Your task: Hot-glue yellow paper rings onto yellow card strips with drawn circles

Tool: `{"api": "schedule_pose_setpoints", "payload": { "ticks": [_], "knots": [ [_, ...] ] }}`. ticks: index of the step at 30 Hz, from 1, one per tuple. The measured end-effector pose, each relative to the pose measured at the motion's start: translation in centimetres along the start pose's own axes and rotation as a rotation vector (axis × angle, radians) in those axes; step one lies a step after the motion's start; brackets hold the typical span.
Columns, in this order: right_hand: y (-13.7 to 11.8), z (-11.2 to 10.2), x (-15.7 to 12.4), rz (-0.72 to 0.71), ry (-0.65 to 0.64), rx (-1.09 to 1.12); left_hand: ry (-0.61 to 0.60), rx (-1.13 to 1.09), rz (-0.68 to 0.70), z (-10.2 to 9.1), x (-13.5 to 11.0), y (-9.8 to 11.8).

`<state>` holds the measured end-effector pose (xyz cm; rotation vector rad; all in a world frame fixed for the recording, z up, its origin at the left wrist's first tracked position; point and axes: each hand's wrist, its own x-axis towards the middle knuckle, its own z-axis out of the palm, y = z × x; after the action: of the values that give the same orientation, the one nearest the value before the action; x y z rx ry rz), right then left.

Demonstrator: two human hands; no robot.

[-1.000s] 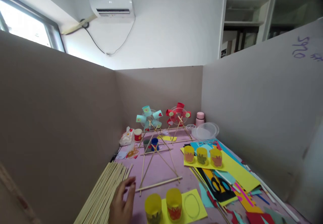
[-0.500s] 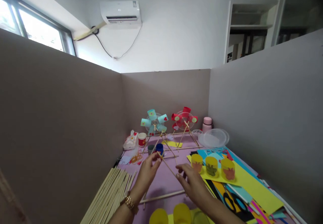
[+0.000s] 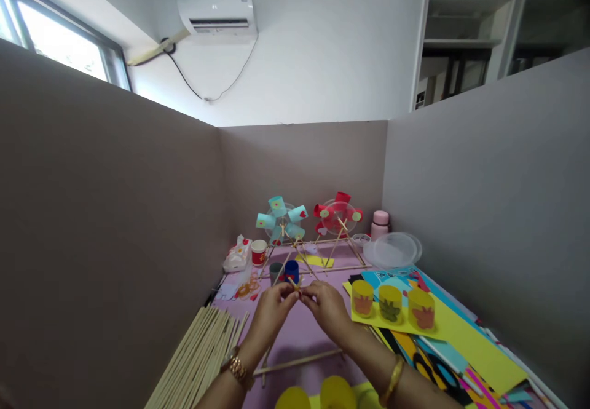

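My left hand [image 3: 275, 308] and my right hand [image 3: 326, 309] meet over the middle of the table. Both pinch thin wooden sticks [image 3: 292, 282] where they cross, thumbs and fingertips almost touching. Fingers hide most of the joint. Behind the fingertips stand a blue paper cylinder [image 3: 291, 270] and a grey one [image 3: 276, 272]. Below the hands, another wooden stick [image 3: 299, 360] lies across the purple tabletop [image 3: 295, 335]. Two model Ferris wheels stand at the back, one with light blue cylinders [image 3: 278, 206], one with red cylinders [image 3: 342, 200].
A pile of wooden sticks [image 3: 198, 360] lies at left. At right, yellow cylinders [image 3: 389, 303] with leaf shapes stand on coloured paper beside scissors [image 3: 433, 369]. More yellow cylinders [image 3: 338, 393] are at the near edge. Clear plastic discs [image 3: 391, 250] and a pink bottle [image 3: 380, 224] stand at back right.
My right hand has moved up and left along the stick to join my left hand at the crossing, and its fingers have closed there. My left hand keeps its pinch.
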<state>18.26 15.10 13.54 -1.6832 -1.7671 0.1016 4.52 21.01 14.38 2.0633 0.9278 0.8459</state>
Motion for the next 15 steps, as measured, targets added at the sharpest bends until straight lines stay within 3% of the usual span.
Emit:
{"api": "schedule_pose_setpoints", "payload": {
  "ticks": [15],
  "knots": [
    [-0.65, -0.6, -0.1, -0.023, -0.062, -0.102, -0.059, -0.088, -0.02, -0.19, 0.53, 0.24]
  ]
}}
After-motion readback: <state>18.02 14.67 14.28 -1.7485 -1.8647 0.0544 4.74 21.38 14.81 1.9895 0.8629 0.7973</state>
